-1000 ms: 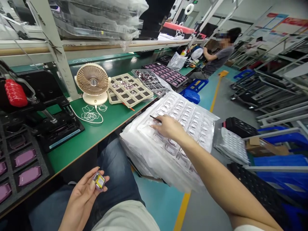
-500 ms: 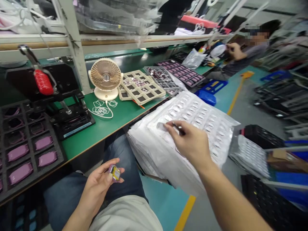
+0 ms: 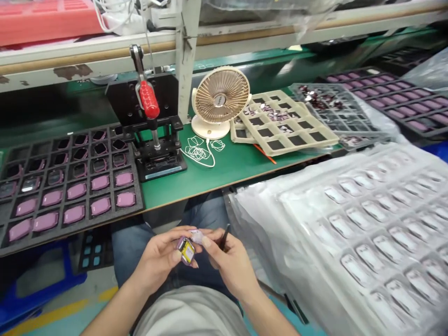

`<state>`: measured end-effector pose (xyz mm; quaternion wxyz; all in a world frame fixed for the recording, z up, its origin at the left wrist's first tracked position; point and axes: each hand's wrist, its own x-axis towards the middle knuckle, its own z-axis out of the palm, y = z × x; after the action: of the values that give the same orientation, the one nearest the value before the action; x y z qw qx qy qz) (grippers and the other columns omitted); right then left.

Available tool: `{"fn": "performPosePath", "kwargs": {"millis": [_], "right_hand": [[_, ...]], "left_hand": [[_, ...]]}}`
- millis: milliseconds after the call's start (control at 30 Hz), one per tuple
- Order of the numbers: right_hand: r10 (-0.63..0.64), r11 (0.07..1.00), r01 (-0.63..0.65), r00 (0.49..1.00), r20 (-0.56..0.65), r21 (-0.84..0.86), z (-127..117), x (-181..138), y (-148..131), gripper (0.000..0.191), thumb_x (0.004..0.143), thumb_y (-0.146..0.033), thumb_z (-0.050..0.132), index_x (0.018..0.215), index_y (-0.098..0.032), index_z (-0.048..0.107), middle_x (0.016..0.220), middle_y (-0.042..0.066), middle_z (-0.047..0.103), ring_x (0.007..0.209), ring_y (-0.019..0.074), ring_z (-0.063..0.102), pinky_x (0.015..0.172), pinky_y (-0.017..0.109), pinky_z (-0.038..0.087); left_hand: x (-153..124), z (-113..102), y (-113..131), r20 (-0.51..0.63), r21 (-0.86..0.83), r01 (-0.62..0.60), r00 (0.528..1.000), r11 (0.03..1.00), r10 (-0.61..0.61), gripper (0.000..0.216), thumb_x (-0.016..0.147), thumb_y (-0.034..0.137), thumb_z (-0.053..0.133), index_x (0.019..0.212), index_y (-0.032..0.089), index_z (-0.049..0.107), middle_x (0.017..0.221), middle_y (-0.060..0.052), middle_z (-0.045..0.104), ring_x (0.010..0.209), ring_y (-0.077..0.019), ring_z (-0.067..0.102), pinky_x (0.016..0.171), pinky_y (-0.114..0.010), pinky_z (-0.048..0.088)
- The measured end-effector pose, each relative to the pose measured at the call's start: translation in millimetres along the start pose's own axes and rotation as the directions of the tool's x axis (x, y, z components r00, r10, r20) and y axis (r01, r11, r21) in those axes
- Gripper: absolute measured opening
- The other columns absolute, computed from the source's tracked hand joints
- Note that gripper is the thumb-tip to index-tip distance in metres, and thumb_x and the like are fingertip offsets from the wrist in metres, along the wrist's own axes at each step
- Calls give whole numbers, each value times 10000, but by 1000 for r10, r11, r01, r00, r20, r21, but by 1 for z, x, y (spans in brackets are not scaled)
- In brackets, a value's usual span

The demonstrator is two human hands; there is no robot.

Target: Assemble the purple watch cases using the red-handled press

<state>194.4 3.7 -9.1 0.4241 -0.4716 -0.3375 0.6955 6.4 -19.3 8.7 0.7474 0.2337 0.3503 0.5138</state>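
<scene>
No lettering can be read for certain. The round cream plastic fan (image 3: 224, 89) bears a small badge (image 3: 220, 101) at its hub, too blurred to make out. In front of the fan, the small purple rounded case (image 3: 186, 250) in the left hand (image 3: 158, 257) shows a pale yellow-edged label (image 3: 189, 252), likewise illegible.
</scene>
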Motion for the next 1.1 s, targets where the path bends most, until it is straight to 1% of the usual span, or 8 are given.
{"fn": "performPosePath", "kwargs": {"millis": [100, 267, 333, 433, 500, 567, 667, 1100], "right_hand": [[232, 948, -269, 951, 206, 171, -7, 3, 2, 465, 790, -562, 898, 845, -195, 618, 551, -89, 507, 407, 11, 205, 399, 161, 158], [299, 911, -372, 893, 336, 179, -13, 11, -1, 443, 751, -507, 936, 885, -185, 664, 605, -48, 607, 405, -2, 202, 400, 151, 139], [216, 955, -263, 934, 286, 139, -12, 11, -4, 394, 757, -479, 937, 860, -185, 696, 746, 25, 733, 405, 17, 366, 381, 148, 230], [-169, 979, 183, 976, 135, -93, -5, 4, -10, 208, 813, -358, 912, 889, -221, 775, 1086, 88, 810, 718, 147, 745, 546, 209, 557], [-438, 821, 469, 883, 167, -326, 0, -2, -12, 139, 855, -240, 876, 980, -256, 816, 1168, 74, 807, 919, 198, 800, 752, 265, 651], [-568, 633, 624, 777, 272, -458, 5, -5, -11, 201, 878, -170, 848, 1053, -268, 824, 1177, 66, 809, 945, 201, 812, 826, 270, 663], [-627, 509, 707, 695, 352, -491, 11, -5, -8, 186, 900, -183, 835, 1072, -251, 817, 1172, 65, 812, 947, 199, 818, 838, 250, 667], [-645, 351, 794, 589, 487, -497, 9, 4, -7, 269, 969, -150, 741, 1221, -233, 790, 1291, 94, 769, 1021, 202, 807, 802, 261, 665]], "left_hand": [[0, -7, 0, 47, -11, 36, 998, 999, -35, 372, 800, 404, 884, 1116, 211, 848, 1377, -184, 678, 1014, -348, 750, 722, -400, 652], [-1, -16, 0, 98, -26, 95, 991, 995, -92, 389, 800, 415, 886, 1126, 206, 847, 1377, -187, 666, 1029, -361, 748, 732, -413, 652], [-1, -19, -1, 89, -26, 80, 993, 996, -77, 386, 802, 393, 888, 1142, 216, 843, 1407, -183, 648, 1049, -363, 743, 761, -426, 652], [-1, -24, -4, 25, 20, -11, 1000, 1000, 11, 388, 810, 328, 889, 1186, 252, 829, 1443, -153, 626, 1130, -342, 717, 884, -439, 632], [-1, -28, -6, -14, 97, -114, 993, 989, 115, 413, 805, 307, 903, 1206, 252, 823, 1393, -146, 663, 1240, -325, 661, 1012, -420, 579], [-2, -32, -9, -17, 178, -200, 978, 964, 206, 445, 800, 313, 916, 1227, 240, 816, 1345, -150, 697, 1329, -311, 600, 1096, -390, 518], [-4, -34, -12, 2, 233, -235, 971, 944, 241, 473, 818, 310, 907, 1274, 252, 796, 1371, -147, 682, 1318, -297, 606, 1105, -386, 506], [-7, -36, -10, 33, 292, -275, 960, 916, 278, 497, 836, 315, 894, 1316, 276, 773, 1382, -137, 658, 1275, -288, 624, 1073, -389, 536]]}}
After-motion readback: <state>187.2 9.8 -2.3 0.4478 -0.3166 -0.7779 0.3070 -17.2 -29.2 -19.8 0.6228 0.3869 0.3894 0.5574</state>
